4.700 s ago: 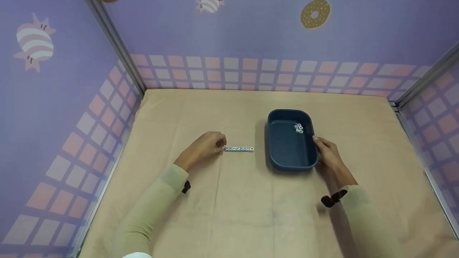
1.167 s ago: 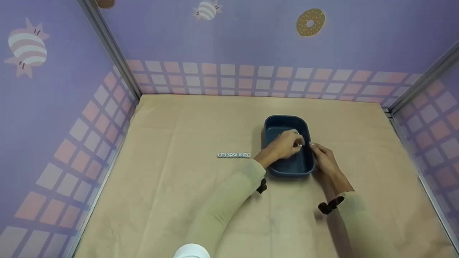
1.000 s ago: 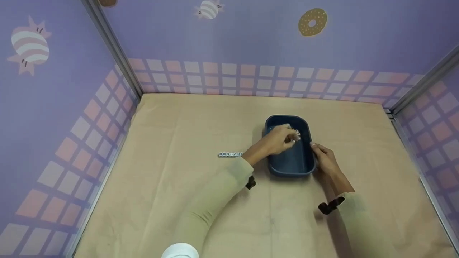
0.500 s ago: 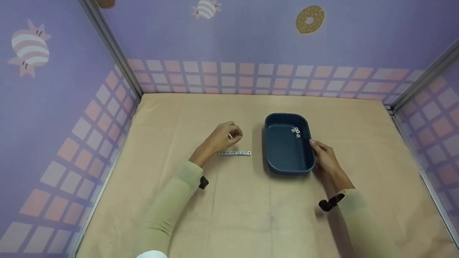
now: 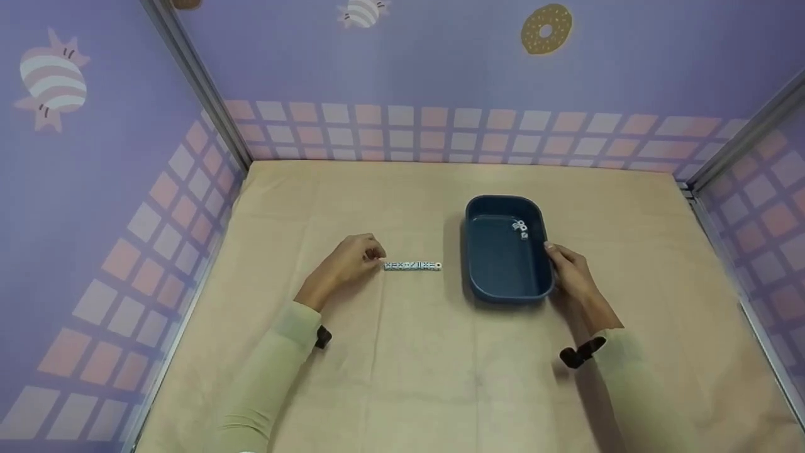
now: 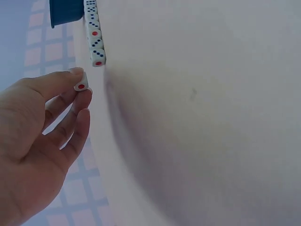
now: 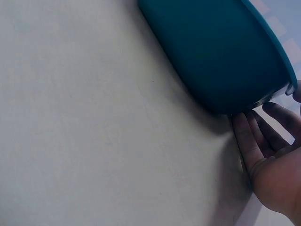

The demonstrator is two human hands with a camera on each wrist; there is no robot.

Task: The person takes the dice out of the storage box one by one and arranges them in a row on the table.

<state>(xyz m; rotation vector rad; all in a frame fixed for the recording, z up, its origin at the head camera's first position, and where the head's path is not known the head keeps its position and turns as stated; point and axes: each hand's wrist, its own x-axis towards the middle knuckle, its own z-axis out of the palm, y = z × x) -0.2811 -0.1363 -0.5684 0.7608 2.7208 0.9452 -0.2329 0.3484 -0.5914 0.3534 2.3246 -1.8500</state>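
Observation:
My left hand (image 5: 352, 261) pinches one white die (image 6: 81, 85) between thumb and fingertips, just off the left end of a straight row of dice (image 5: 412, 266) on the cloth. In the left wrist view, a small gap separates this die from the row's near end, and a red dot shows on it. My right hand (image 5: 572, 270) grips the right side of a deep blue rectangular tub (image 5: 506, 277), thumb at the rim and fingers against the outside. Several loose dice (image 5: 520, 228) lie inside near its far right corner.
A beige cloth (image 5: 427, 365) covers the tabletop. Purple printed panels (image 5: 402, 56) stand at the back and both sides, joined by metal corner posts. The tub stands just right of the row.
My left hand went from the row's left end into the tub, then came back left with a die and lowered to the row's left end. The right hand stayed on the tub.

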